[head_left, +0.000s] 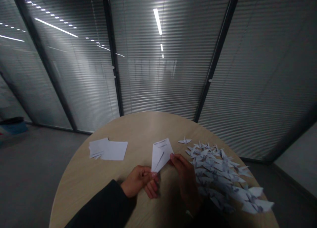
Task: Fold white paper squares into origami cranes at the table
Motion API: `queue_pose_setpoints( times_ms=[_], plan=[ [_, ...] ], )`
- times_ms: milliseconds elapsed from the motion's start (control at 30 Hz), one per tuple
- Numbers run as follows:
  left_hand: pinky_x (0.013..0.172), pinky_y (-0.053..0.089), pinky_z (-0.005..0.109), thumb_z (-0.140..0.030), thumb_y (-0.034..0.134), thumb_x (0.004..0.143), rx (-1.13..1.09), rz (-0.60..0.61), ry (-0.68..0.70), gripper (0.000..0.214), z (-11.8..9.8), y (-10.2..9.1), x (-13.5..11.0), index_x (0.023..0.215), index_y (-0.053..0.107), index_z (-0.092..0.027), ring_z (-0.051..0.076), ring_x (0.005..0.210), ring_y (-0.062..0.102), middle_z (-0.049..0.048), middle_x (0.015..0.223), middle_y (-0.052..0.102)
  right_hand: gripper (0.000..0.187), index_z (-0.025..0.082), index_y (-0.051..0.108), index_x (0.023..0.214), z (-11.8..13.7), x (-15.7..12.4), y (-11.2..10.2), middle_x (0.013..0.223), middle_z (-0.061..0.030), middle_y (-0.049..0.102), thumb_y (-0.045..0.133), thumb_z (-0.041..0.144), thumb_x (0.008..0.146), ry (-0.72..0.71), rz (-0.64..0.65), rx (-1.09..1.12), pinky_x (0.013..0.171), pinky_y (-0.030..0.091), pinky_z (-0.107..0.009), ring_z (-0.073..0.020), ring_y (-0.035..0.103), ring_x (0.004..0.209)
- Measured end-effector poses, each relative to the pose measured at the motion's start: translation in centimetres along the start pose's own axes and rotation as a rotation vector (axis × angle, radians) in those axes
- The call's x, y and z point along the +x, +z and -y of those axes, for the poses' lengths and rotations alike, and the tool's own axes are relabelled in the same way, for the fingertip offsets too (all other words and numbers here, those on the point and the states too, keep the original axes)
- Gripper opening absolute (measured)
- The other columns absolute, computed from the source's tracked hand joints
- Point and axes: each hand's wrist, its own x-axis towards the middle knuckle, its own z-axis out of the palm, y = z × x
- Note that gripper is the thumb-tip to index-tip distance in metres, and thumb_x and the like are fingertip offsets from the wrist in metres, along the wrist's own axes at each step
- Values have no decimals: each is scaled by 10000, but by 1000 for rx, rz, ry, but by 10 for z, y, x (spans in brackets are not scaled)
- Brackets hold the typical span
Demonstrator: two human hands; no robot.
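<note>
A folded sheet of white paper (162,153) with printed text near its top edge is held above the table, narrowing to a point at the bottom. My left hand (143,181) pinches that lower point between thumb and fingers. On the paper's right corner my right hand (184,172) is closed, thumb and fingers gripping the edge. Close by on the right lies a large heap of folded paper cranes (215,172), partly hidden by my right hand and sleeve. One single paper crane (184,141) sits apart at the heap's far left.
White paper sheets (115,150) lie in a loose, overlapping pile at the table's left. The round wooden table (148,122) ends near a glass partition with blinds (160,73). A blue bin (15,126) with a dark liner stands on the floor at far left.
</note>
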Motion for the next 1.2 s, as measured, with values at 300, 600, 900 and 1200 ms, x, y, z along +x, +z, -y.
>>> queue_pose_setpoints(
  times_ms=[300, 600, 900, 1200],
  plan=[
    [546, 532, 299, -676, 753, 621, -5, 10, 19, 598, 3, 2, 0, 805, 614, -125, 195, 584, 695, 78, 662, 704, 289, 226, 569, 573, -4, 2, -2, 586, 15, 543, 601, 479, 707, -54, -4, -21, 593, 404, -292, -182, 512, 603],
    [720, 513, 316, -362, 881, 612, -65, -114, 238, 698, 0, 3, 3, 1176, 521, -163, 190, 757, 676, 53, 871, 711, 270, 235, 574, 573, -16, 3, 3, 634, -7, 575, 571, 454, 730, -115, 83, -80, 626, 411, -299, -198, 539, 653],
    [811, 508, 386, -250, 794, 696, 105, -313, 291, 1057, -9, 3, -5, 1503, 113, -206, 235, 874, 666, 104, 1060, 687, 299, 232, 552, 546, -18, 3, 7, 628, 7, 563, 552, 471, 725, -98, 113, -136, 633, 395, -292, -183, 529, 635],
    [750, 465, 318, -306, 687, 765, 275, -477, 312, 879, -6, -1, -4, 1504, 221, -205, 175, 774, 566, 21, 937, 548, 317, 227, 624, 585, -23, 1, 8, 658, -4, 608, 539, 466, 774, -122, 154, -201, 658, 400, -290, -188, 562, 667]
  ],
)
